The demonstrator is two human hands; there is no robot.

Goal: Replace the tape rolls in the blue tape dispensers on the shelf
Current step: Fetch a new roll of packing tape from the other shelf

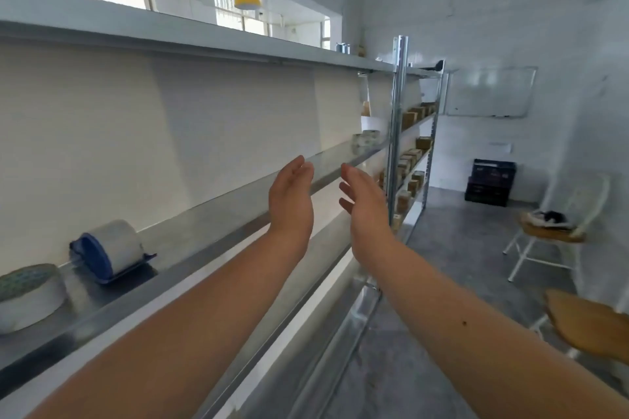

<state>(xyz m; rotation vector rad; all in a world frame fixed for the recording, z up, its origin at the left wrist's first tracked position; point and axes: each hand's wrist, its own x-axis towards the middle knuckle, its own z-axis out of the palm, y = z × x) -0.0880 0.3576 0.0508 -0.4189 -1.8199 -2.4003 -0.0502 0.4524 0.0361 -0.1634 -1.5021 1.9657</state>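
A blue tape dispenser (109, 253) with a wide whitish roll in it lies on the grey metal shelf (204, 214) at the left. A loose tape roll (29, 296) lies flat at the far left edge. More rolls (366, 139) stand far down the same shelf. My left hand (291, 196) and my right hand (366, 206) are stretched out in front of the shelf, palms facing each other, fingers apart, holding nothing. Both are well to the right of the dispenser.
A metal rack (413, 146) with several small brown boxes stands beyond the shelf. White chairs (551, 235) with wooden seats stand at the right, dark crates (490, 182) by the far wall. A whiteboard (490, 92) hangs on that wall.
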